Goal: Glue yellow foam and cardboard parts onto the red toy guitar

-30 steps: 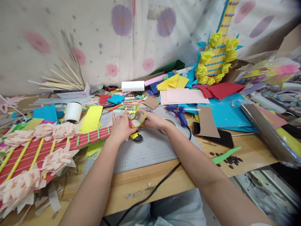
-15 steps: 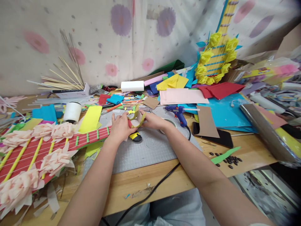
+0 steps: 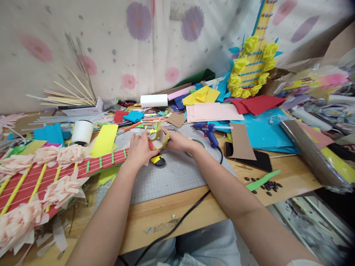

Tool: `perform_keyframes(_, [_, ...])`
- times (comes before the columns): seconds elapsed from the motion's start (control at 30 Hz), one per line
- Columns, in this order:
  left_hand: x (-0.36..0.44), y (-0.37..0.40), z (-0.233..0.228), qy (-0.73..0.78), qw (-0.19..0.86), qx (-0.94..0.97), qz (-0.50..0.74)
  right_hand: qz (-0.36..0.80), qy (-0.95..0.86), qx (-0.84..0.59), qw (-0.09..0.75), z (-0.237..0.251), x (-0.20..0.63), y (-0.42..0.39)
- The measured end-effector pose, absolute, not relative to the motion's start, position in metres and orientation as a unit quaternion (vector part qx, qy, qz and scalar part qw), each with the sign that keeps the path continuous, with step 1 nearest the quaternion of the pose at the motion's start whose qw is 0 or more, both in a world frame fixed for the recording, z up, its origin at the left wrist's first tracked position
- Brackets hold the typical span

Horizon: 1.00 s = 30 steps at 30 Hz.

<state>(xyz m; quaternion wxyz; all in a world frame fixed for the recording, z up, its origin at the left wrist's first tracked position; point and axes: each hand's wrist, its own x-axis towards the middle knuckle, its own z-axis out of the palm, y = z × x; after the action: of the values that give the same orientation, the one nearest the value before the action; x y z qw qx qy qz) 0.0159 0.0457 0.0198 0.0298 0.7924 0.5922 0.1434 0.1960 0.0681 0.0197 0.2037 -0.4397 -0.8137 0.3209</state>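
Note:
Both of my hands are at the neck end of a red paper guitar [image 3: 107,161] decorated with pale pink paper roses. My left hand [image 3: 140,148] wraps over that end, with red showing by its thumb. A curved olive-green strip [image 3: 165,142] with a pale inner side stands up between my hands. My right hand [image 3: 178,141] pinches its far side, its fingertips partly hidden behind the strip. Just below my left hand, a yellow-and-black utility knife handle [image 3: 158,160] lies on the grey cutting mat [image 3: 169,181]. A roll of tape [image 3: 202,142] sits partly behind my right wrist.
A blue glue gun [image 3: 208,133] lies to the right, its black cable [image 3: 180,221] crossing the table's front. Beyond are a phone [image 3: 262,161], black beads [image 3: 271,184] and coloured paper. A white spool [image 3: 82,133] and sticks stand left; a yellow paper guitar [image 3: 252,70] leans behind.
The whole view has shifted slightly. My hands keep nearly the same hold on the guitar end and the strip.

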Motion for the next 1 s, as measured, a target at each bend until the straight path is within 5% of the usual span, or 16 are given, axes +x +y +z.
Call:
perform_keyframes(0.63, [0.01,0.049,0.022,0.582,0.021,0.801,0.139,0.45,-0.708,-0.424,0.341,0.013,0.225,0.052])
perform_keyframes(0.87, [0.023,0.023,0.052,0.549,0.046,0.749,0.369,0.277,-0.742,-0.444,0.419,0.008,0.226,0.024])
perform_keyframes(1.0, [0.043,-0.003,0.05,0.517,0.208,0.722,0.41,0.1,-0.821,-0.41,0.384,0.014,0.223,0.009])
